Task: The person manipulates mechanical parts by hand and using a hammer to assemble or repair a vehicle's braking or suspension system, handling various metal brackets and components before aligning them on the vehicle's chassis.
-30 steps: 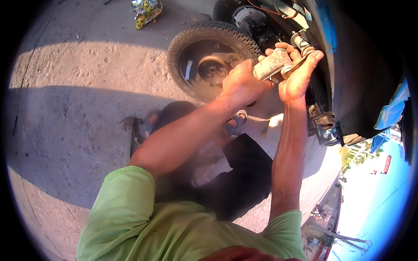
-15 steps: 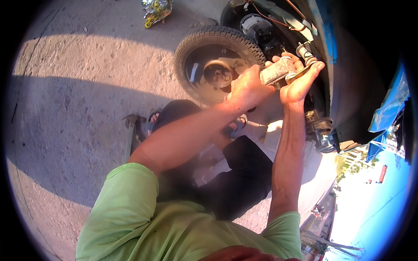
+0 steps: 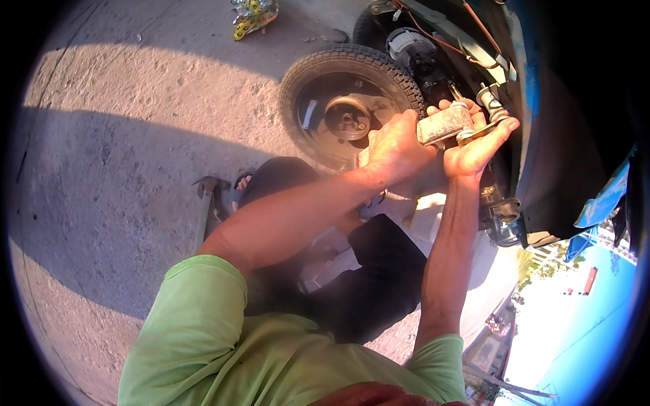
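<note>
My left hand is closed around a worn grey metal bar, which looks like the end of a leaf spring with a rolled eye. A bit of the bar shows on the other side of that hand. Palm up, my right hand cups the eye end, its fingers curled behind it. Its thumb lies along a small metal shackle plate with round bushings. Beyond the thumb stands a pale cylindrical bushing on a bolt. The far fingers of the right hand are partly hidden by the bar.
A wheel with a treaded tyre is left of my hands. Behind it are a motor and orange cables. A blue vehicle body rises at right. A hammer and a shiny yellow packet lie on the concrete.
The whole view has shifted slightly, so things sit a little further right. Both hands keep their hold on the bar and shackle, with little visible movement between them.
</note>
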`<action>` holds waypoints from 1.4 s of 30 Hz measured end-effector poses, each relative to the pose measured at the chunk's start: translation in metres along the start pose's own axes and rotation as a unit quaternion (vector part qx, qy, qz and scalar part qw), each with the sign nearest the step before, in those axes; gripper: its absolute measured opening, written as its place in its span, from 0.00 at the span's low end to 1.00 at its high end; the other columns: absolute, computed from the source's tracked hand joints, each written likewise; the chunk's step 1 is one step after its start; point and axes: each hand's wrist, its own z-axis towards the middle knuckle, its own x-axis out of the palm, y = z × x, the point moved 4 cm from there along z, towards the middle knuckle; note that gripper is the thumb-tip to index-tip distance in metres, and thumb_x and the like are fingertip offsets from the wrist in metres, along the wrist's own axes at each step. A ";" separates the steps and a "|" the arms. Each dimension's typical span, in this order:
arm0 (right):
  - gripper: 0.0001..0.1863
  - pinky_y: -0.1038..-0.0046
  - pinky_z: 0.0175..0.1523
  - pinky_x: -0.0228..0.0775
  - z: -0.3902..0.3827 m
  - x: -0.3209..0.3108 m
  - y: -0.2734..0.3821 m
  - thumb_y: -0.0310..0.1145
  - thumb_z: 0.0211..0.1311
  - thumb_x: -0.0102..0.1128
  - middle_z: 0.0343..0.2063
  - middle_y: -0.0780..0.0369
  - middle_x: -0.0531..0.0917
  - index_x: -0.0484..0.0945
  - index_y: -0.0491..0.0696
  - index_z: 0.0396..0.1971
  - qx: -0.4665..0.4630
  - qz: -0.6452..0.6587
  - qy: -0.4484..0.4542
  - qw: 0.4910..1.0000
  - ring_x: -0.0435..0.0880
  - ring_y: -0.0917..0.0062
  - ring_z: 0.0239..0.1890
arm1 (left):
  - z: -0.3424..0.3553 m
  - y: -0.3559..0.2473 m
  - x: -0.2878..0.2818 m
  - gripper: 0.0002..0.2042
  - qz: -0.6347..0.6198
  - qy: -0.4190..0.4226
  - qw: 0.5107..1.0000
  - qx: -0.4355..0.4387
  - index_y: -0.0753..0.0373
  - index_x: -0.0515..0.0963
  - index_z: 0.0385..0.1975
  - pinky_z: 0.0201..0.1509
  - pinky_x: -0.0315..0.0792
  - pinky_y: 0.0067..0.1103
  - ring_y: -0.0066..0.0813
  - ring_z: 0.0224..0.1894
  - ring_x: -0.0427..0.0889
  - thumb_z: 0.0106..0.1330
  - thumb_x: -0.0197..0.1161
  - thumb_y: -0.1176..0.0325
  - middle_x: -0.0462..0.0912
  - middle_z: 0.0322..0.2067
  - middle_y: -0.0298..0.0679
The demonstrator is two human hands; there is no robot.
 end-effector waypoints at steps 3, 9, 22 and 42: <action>0.56 0.54 0.42 0.80 0.006 -0.003 -0.002 0.88 0.47 0.31 0.31 0.50 0.82 0.73 0.42 0.39 -0.022 0.003 -0.007 1.000 0.84 0.54 0.34 | 0.000 -0.004 -0.002 0.21 0.005 0.011 1.000 -0.011 0.66 0.73 0.38 0.51 0.74 0.38 0.50 0.48 0.82 0.51 0.69 0.58 0.81 0.43 0.52; 0.54 0.55 0.40 0.81 0.009 0.002 -0.007 0.87 0.48 0.31 0.28 0.50 0.81 0.72 0.42 0.37 -0.008 0.020 -0.015 1.000 0.84 0.56 0.30 | -0.001 -0.002 -0.006 0.20 0.017 -0.001 1.000 -0.010 0.66 0.73 0.38 0.53 0.72 0.39 0.50 0.49 0.81 0.51 0.69 0.60 0.81 0.43 0.52; 0.62 0.49 0.52 0.77 0.009 -0.009 -0.004 0.90 0.39 0.38 0.40 0.43 0.81 0.73 0.37 0.43 -0.006 -0.022 -0.024 0.999 0.82 0.48 0.43 | -0.005 -0.004 -0.025 0.29 0.019 0.090 0.996 0.019 0.67 0.73 0.46 0.58 0.72 0.35 0.47 0.53 0.78 0.47 0.74 0.55 0.78 0.47 0.53; 0.43 0.65 0.33 0.76 0.012 0.009 -0.002 0.80 0.58 0.36 0.20 0.56 0.75 0.68 0.47 0.26 -0.068 0.073 0.066 0.993 0.78 0.66 0.23 | -0.025 0.022 -0.191 0.17 -0.023 -0.011 1.000 0.009 0.64 0.80 0.45 0.41 0.72 0.21 0.23 0.36 0.81 0.64 0.69 0.58 0.84 0.34 0.35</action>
